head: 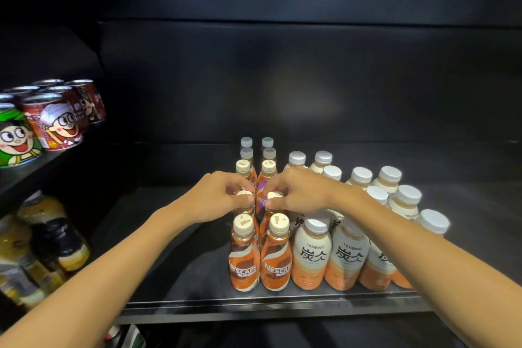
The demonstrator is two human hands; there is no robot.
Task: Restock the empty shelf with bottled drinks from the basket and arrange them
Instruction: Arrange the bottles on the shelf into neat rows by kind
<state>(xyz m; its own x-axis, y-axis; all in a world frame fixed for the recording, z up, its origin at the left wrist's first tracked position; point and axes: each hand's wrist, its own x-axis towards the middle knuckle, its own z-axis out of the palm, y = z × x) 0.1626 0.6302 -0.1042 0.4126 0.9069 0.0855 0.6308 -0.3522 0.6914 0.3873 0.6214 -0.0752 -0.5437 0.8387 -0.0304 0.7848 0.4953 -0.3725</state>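
Note:
Two rows of orange Nescafe bottles [275, 260] with cream caps run front to back on the black shelf [175, 263]. My left hand [217, 198] pinches the cap of the second bottle in the left row [244, 194]. My right hand [296, 192] pinches the cap of the second bottle in the right row [274, 195]. To the right stand several white-capped Tanbing latte bottles [310, 257]. The basket is out of view.
Cartoon-printed cans [60, 124] stand on a shelf at the left, with jars and bottles [56, 237] below them. The shelf's back wall is dark. Bare shelf floor lies left of the Nescafe rows and at the far right.

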